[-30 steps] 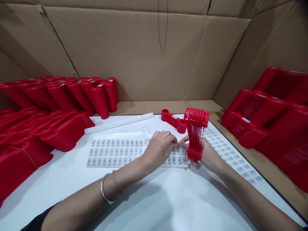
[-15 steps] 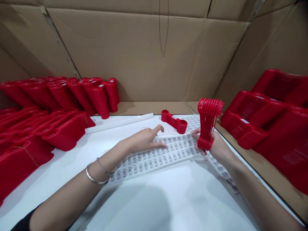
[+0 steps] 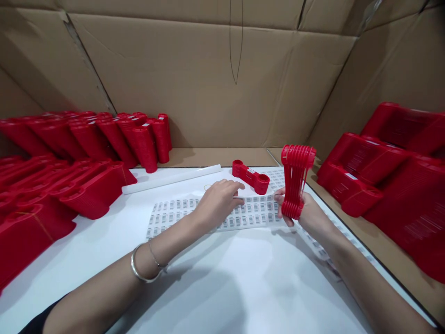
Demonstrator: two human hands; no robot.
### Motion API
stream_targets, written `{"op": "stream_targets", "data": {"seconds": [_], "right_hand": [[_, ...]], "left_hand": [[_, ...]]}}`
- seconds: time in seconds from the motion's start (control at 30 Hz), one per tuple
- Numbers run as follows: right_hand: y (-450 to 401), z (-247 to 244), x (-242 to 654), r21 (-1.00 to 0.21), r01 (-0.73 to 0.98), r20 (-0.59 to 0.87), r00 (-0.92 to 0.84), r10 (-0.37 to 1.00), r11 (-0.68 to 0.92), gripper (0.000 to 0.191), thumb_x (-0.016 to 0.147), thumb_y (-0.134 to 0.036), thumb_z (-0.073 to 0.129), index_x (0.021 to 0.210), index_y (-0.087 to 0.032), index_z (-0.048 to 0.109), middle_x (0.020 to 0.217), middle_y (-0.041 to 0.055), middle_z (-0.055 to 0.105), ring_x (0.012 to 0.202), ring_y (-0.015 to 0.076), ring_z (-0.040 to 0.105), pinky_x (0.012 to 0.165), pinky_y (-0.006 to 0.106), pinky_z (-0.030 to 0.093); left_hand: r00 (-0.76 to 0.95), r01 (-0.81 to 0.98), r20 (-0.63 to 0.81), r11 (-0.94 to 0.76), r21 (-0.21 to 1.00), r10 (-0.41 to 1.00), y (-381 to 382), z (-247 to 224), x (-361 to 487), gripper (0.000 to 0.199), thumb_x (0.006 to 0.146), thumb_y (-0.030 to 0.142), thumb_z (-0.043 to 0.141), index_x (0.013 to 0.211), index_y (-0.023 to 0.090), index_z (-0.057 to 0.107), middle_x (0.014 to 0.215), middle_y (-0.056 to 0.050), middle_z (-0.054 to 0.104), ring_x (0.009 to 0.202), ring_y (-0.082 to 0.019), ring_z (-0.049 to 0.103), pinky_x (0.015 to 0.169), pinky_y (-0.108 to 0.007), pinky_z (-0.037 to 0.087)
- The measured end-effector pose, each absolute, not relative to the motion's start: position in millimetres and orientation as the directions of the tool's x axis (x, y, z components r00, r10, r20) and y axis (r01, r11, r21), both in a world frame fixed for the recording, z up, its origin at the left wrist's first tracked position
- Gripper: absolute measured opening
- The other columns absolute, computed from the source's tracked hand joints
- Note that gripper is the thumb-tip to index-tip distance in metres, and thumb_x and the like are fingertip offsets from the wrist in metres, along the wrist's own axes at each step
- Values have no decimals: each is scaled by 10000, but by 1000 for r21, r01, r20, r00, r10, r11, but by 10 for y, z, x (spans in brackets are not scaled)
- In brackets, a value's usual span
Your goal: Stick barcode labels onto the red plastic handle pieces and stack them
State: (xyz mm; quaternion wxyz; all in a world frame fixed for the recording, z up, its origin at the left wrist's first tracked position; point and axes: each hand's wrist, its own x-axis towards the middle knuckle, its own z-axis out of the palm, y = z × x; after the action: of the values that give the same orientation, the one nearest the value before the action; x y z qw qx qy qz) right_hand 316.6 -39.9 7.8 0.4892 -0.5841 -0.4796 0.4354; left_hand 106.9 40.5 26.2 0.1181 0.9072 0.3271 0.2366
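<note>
A white sheet of barcode stickers [image 3: 255,214] lies across the table between my hands. My left hand [image 3: 220,199], with bangles at its wrist, is closed, thumb and fingers pinching the sheet's upper edge. My right hand [image 3: 308,211] grips a fanned stack of red plastic pieces [image 3: 294,181] held upright, while its fingertips pinch the sheet's right part. The palm is partly hidden behind the red pieces. Just beyond the sheet rests a shorter stack of red pieces [image 3: 251,176] with a white label on it.
Stacks of red pieces [image 3: 93,190] fill the left side; more stacks [image 3: 361,190] stand at the right on cardboard. A white roll [image 3: 170,180] lies at the back, near a thin yellow band [image 3: 207,187]. More sticker sheets [image 3: 273,176] lie behind and under my right arm. Cardboard walls [image 3: 194,79] surround the table.
My left hand has moved slightly right along the sheet, and its spread fingers have closed on the upper edge. The sheet's left part has swung upward. My right hand has shifted slightly left.
</note>
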Motion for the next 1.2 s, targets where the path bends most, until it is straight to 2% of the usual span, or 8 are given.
{"op": "stream_targets", "data": {"seconds": [0.13, 0.23, 0.33, 0.63, 0.8, 0.93, 1.07, 1.2], "right_hand": [[-411, 108, 3160, -990, 123, -46, 195, 980, -71, 180, 732, -282, 585, 847, -156, 524, 497, -17, 587, 344, 93, 446, 372, 226, 347], [-426, 135, 3155, -989, 121, -63, 205, 977, -89, 150, 710, -236, 572, 829, -150, 540, 486, -24, 572, 359, 90, 445, 375, 218, 351], [-432, 143, 3153, -989, 118, -61, 203, 977, -86, 128, 703, -218, 562, 811, -151, 547, 491, -20, 572, 372, 93, 450, 378, 218, 360], [-422, 103, 3183, -977, 200, -30, 223, 974, -76, 154, 663, -176, 553, 812, -153, 579, 535, -5, 599, 397, 100, 475, 394, 223, 382], [-395, 127, 3287, -969, 245, 54, 352, 934, -36, 195, 662, -254, 621, 826, -152, 591, 535, 8, 602, 396, 117, 479, 375, 236, 378], [-403, 211, 3316, -948, 307, 57, 425, 904, -84, 243, 644, -308, 662, 817, -147, 608, 509, 9, 588, 378, 116, 467, 371, 241, 367], [-426, 253, 3315, -935, 333, 32, 429, 903, -125, 187, 654, -275, 635, 790, -151, 603, 516, 2, 582, 404, 113, 474, 388, 234, 368], [-428, 254, 3331, -937, 323, 21, 432, 902, -133, 178, 657, -271, 623, 792, -157, 599, 528, 0, 587, 423, 117, 477, 398, 236, 371]], "left_hand": [[649, 536, 311, -708, 460, 694, 396, 262, 1074, 207, 795, 207, 630, 998, 179, 604, 830, -15, 653, 721, -149, 584, 651, -255, 419], [706, 507, 271, -735, 451, 654, 437, 270, 1047, 88, 838, 224, 564, 866, 176, 632, 812, -12, 654, 718, -140, 583, 648, -245, 407], [741, 494, 232, -746, 447, 630, 466, 282, 1035, 160, 866, 241, 515, 788, 173, 637, 794, -12, 656, 719, -140, 582, 648, -244, 395], [785, 481, 135, -733, 480, 604, 463, 307, 1005, 238, 927, 305, 387, 962, 181, 587, 666, 8, 597, 576, -118, 511, 559, -236, 349], [799, 510, 68, -732, 452, 598, 603, 348, 826, 412, 835, 485, 519, 1139, 209, 477, 1072, -85, 617, 870, -198, 582, 709, -285, 414], [724, 650, -52, -656, 384, 688, 698, 405, 670, 627, 773, 619, 513, 1249, 231, 385, 1118, -141, 590, 914, -254, 577, 743, -336, 413], [733, 640, -129, -614, 462, 667, 692, 469, 638, 568, 752, 631, 527, 1161, 247, 435, 1125, -115, 591, 876, -225, 573, 709, -301, 408], [747, 581, -11, -645, 497, 664, 713, 457, 682, 373, 740, 510, 603, 941, 208, 515, 943, -44, 619, 747, -165, 531, 640, -259, 376]]}}
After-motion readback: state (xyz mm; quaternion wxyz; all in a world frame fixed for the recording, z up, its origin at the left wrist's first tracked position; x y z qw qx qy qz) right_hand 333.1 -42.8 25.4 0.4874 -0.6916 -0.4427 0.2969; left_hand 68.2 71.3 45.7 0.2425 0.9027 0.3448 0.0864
